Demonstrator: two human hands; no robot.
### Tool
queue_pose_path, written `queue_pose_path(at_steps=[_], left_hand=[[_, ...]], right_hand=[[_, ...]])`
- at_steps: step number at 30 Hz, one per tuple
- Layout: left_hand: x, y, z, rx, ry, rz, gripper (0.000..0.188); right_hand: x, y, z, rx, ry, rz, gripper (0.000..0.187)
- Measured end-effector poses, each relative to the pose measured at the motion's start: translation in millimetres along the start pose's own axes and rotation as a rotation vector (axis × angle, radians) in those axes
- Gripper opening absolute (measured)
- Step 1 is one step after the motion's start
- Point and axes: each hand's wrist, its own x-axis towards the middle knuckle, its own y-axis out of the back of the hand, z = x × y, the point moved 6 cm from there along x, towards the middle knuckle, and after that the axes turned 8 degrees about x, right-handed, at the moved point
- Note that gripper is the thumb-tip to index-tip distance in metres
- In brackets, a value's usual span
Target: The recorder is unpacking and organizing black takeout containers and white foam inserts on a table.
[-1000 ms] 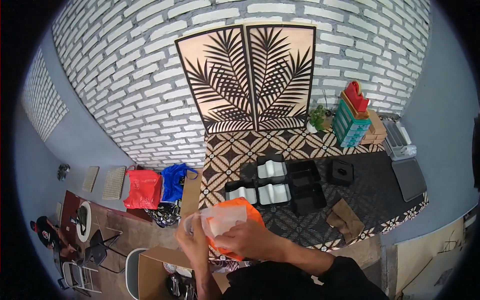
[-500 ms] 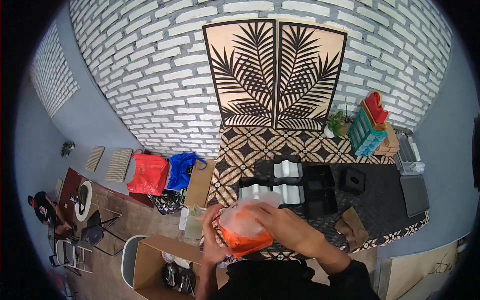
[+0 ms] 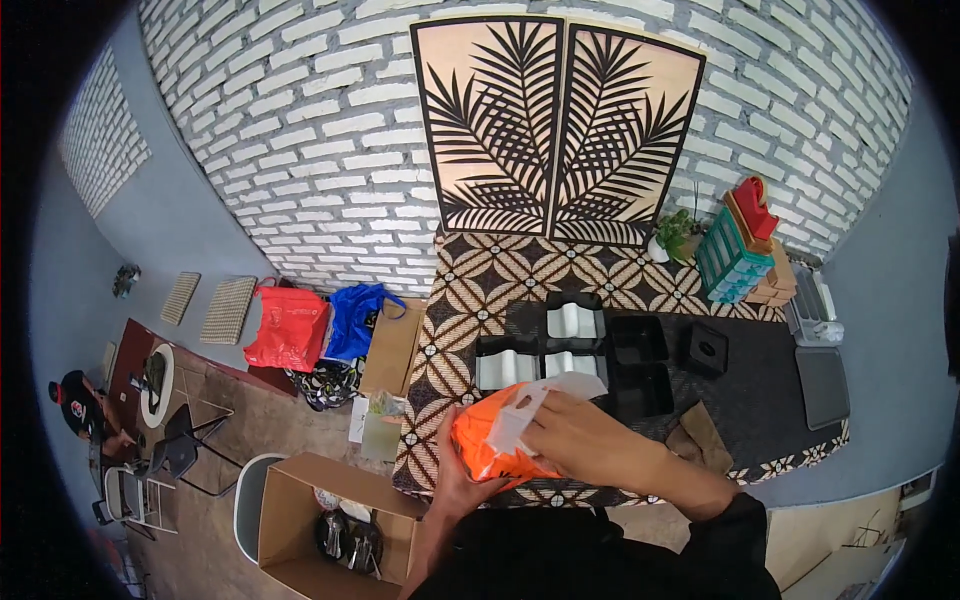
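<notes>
An orange plastic bag (image 3: 477,425) with a translucent top that has a handle slot is held up at the table's front edge. My left hand (image 3: 460,478) cups its lower left side, fingers wrapped round it. My right hand (image 3: 590,438) is at the translucent top with its fingers curled in; the plastic partly hides the fingertips. Just beyond the bag sit black trays with white inserts, one at the back (image 3: 575,322), one at the left (image 3: 506,370) and one at the right (image 3: 570,364), partly covered by the bag.
Black boxes (image 3: 640,340), a black square container (image 3: 706,348) and a brown cloth (image 3: 700,436) are right of the trays. A grey tray (image 3: 821,388) lies at the right end. An open cardboard box (image 3: 290,515) stands at lower left. Far left, a person (image 3: 85,415) sits.
The bag has tilted, its translucent top now leaning right. My left hand has moved from open beside it to wrapped around its side. My right hand has shifted slightly right with the top.
</notes>
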Motion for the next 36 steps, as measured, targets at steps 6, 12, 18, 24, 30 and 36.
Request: queue_pose_path(at_steps=[6,12,18,24,30,36], left_hand=[[-4.3,-13.4,-13.4,-0.184,0.097,0.008,0.134],[-2.0,-12.6,-7.5,-0.234,0.157,0.007,0.132],[-5.7,-10.0,-5.7,-0.159,0.118,0.022,0.131],[-21.6,4.5,-9.6,0.185,0.007,0.072,0.129],[-33.1,16.1,-17.4,-0.075,-0.014,0.132,0.132],[-36.6,13.5,-34.8,0.051,0.076,0.133,0.132]], right_hand=[[-8.1,-3.9,10.9,-0.058,-0.065,-0.029,0.035],[-11.5,8.3,5.7,0.068,-0.066,0.041,0.035],[-14.2,-0.5,0.0,-0.06,0.01,0.114,0.031],[-8.8,-14.2,-14.4,-0.078,0.022,0.133,0.032],[5.7,-35.3,-23.5,-0.082,0.057,0.135,0.033],[2.7,-35.4,-21.7,-0.168,0.03,0.134,0.034]])
